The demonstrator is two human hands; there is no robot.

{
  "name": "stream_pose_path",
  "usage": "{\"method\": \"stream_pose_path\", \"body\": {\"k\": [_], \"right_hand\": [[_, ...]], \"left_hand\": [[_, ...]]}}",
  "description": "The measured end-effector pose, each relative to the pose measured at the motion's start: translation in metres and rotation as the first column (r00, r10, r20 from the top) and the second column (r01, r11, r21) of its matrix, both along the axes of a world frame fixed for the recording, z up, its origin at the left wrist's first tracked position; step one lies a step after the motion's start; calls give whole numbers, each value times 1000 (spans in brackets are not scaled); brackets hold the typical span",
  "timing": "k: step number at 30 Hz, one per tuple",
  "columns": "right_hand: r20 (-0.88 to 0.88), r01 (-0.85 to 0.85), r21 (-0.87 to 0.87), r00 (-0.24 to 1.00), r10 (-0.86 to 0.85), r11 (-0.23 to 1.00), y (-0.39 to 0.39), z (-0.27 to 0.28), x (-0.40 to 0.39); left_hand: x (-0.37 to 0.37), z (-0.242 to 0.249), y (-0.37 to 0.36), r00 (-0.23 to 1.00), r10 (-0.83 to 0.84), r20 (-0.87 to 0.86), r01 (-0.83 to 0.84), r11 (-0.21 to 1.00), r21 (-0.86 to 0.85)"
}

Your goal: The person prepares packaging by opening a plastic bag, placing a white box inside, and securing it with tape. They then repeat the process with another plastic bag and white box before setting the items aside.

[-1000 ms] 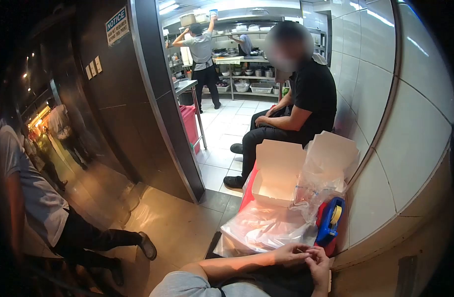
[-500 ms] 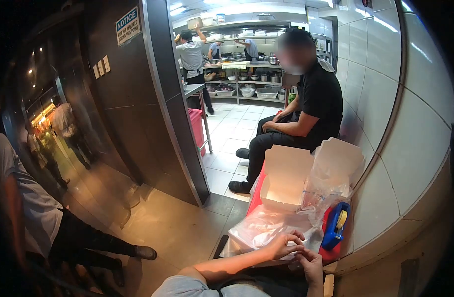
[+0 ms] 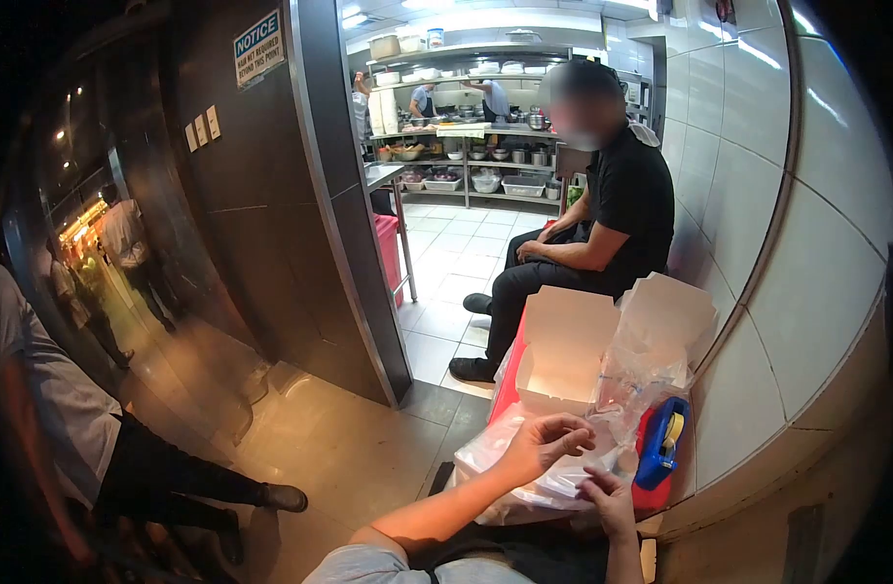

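Observation:
My left hand (image 3: pixel 551 448) is raised over a thin, translucent plastic bag (image 3: pixel 480 450), its fingers curled in toward the thumb. Lower and to its right is my right hand (image 3: pixel 610 501), fingertips pinched together near the bag's right part. A gap separates the two hands. Whatever lies between the fingertips is too small or clear to make out. Just beyond the bag stands an open white carton box (image 3: pixel 566 336). A second open carton (image 3: pixel 672 310), partly wrapped in clear plastic, stands beside it. A blue tape dispenser (image 3: pixel 663 443) with a yellowish roll sits right of my hands.
A person in black (image 3: pixel 621 195) sits past the cartons. A tiled wall (image 3: pixel 738 195) closes off the right side. Another person's leg and shoe (image 3: pixel 286 497) reach in from the left. Steel kitchen shelves (image 3: pixel 485 164) with bowls and pans stand at the back.
My hands were together at the fingertips and are now apart. The left has risen up and away, while the right has dropped slightly lower. A worker in the kitchen has moved mostly out of sight.

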State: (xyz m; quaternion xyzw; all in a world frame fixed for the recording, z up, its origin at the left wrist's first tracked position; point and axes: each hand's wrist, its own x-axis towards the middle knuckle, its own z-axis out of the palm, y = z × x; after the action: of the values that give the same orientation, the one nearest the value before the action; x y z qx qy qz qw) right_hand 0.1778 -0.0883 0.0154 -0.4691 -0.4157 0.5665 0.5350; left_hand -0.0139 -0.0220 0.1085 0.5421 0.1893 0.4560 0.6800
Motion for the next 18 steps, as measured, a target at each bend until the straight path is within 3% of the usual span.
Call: {"method": "stream_pose_path", "body": {"k": [2, 5, 9, 13, 18], "right_hand": [[0, 9, 105, 1000, -9, 994, 15, 0, -1], [-241, 13, 213, 970, 40, 977, 26, 51, -26], [-436, -71, 389, 864, 251, 919, 47, 62, -43], [-258, -85, 528, 932, 255, 845, 63, 56, -51], [-179, -22, 491, 976, 126, 871, 59, 70, -60]], "left_hand": [[-4, 11, -3, 994, -68, 84, 76, 993, -90], [-6, 14, -6, 973, -106, 203, 150, 965, -216], [-14, 3, 5, 946, -63, 317, 149, 955, -256], [-24, 0, 11, 929, 62, 366, 53, 954, -296], [-25, 5, 10, 925, 148, 350, -18, 937, -348]]}}
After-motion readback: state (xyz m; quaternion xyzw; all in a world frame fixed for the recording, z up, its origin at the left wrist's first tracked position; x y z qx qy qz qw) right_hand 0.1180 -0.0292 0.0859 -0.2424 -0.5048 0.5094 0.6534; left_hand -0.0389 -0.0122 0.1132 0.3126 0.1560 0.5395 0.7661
